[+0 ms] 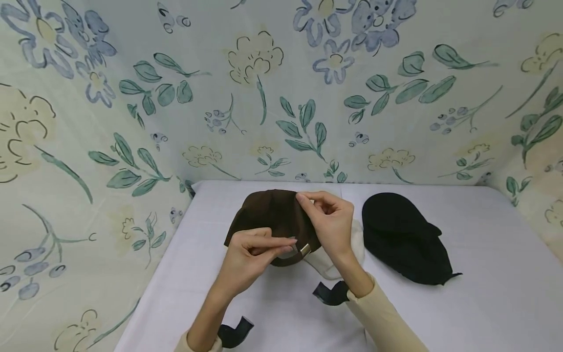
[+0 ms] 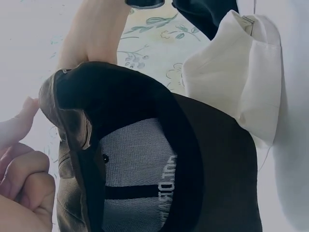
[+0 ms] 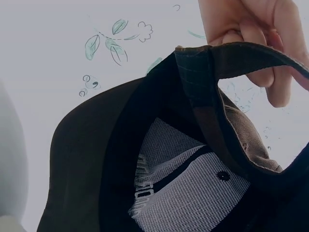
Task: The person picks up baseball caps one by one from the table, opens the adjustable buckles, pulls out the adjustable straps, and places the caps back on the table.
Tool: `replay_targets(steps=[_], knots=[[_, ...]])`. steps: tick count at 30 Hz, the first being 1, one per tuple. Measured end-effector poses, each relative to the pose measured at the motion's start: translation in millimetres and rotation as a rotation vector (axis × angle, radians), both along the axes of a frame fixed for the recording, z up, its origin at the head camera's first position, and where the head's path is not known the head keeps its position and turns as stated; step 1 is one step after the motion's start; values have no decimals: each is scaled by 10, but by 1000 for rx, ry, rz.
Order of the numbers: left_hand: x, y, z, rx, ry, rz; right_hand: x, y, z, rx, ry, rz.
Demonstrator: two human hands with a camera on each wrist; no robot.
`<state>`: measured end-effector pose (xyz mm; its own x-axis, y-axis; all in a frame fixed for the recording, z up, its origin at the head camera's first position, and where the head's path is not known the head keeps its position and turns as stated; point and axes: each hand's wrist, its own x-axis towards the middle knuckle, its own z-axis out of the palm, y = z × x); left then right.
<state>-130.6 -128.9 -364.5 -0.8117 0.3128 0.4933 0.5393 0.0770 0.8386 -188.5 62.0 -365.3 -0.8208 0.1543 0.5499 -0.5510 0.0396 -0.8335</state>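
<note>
A dark brown baseball cap (image 1: 259, 215) is held up above the white table, its back strap facing the head camera. My right hand (image 1: 332, 222) pinches the cap's crown at its upper right. With thumb and forefinger, my left hand (image 1: 250, 256) pinches at the back strap, left of a small metal buckle (image 1: 305, 250). The left wrist view looks into the cap, showing mesh lining (image 2: 130, 150) and pale lettering. In the right wrist view, the strap (image 3: 251, 53) arches in front of curled fingers; the right hand's fingertips cannot be made out there.
A white cap (image 1: 327, 264) lies on the table behind the brown one, partly hidden. To its right rests a black cap (image 1: 400, 234). Floral cloth (image 1: 264, 122) hangs behind and left of the white table (image 1: 497, 234).
</note>
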Motion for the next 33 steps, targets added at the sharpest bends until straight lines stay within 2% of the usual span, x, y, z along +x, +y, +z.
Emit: replay_targets(steps=[7, 12, 19, 22, 26, 33], knots=[[98, 11, -35, -33, -16, 9, 19, 10, 3, -26, -4, -38], [153, 16, -57, -46, 11, 17, 50, -1, 5, -40, -13, -54], [185, 28, -138, -73, 39, 59, 82, 1, -20, -50, -14, -87], [185, 34, -185, -75, 55, 55, 89, 8, -42, -51, -5, -91], [194, 46, -215, -52, 96, 41, 104, 8, -76, -36, 9, -88], [183, 47, -186, 40, 227, 35, 123, 20, -118, -40, 20, -85]])
